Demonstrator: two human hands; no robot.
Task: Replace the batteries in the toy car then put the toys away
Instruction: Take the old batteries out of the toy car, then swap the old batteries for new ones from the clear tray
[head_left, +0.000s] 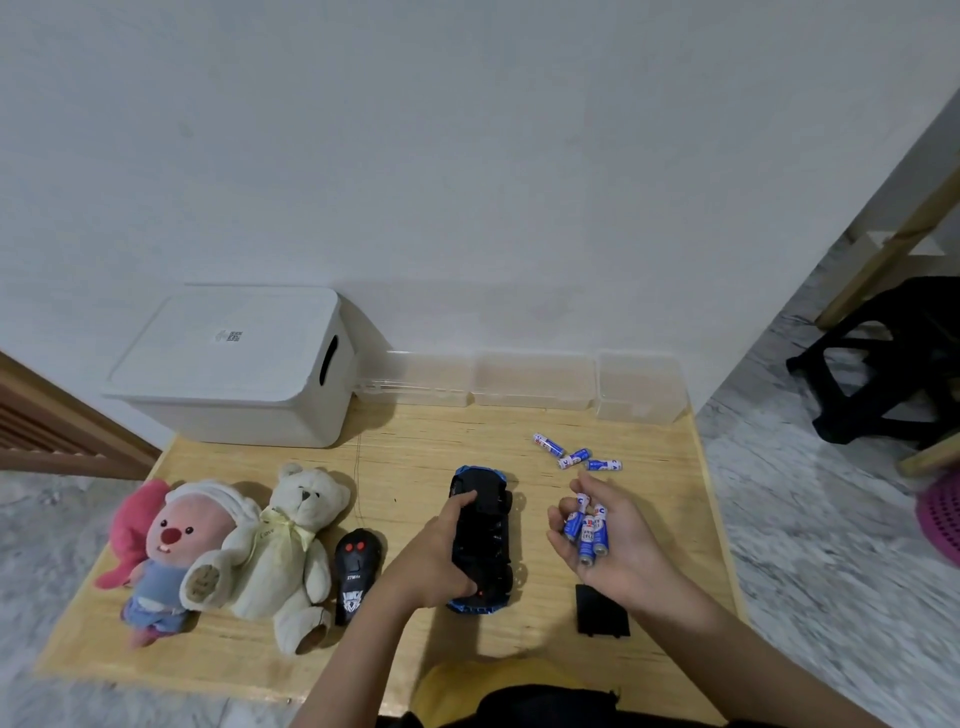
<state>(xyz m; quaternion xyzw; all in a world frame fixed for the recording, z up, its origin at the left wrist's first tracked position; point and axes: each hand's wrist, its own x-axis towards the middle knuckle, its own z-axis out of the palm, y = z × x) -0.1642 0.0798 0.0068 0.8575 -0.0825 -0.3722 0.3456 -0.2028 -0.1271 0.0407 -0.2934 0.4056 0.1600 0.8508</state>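
A blue and black toy car (488, 525) lies upside down on the wooden table (415, 447), its battery bay facing up. My left hand (441, 551) grips the car from its left side, fingers curled over the underside. My right hand (608, 540) hovers palm up to the right of the car and holds three blue and white batteries (587, 530) in its curled fingers. Three more batteries (576, 454) lie loose on the table beyond that hand. The black battery cover (602, 610) lies flat near the front edge, under my right wrist.
A black remote control (356, 577), a cream teddy bear (291, 551) and a pink plush toy (166, 556) lie at the left. A white lidded storage box (234, 369) and clear plastic containers (535, 379) stand along the wall. A black stool (883, 358) stands on the floor at right.
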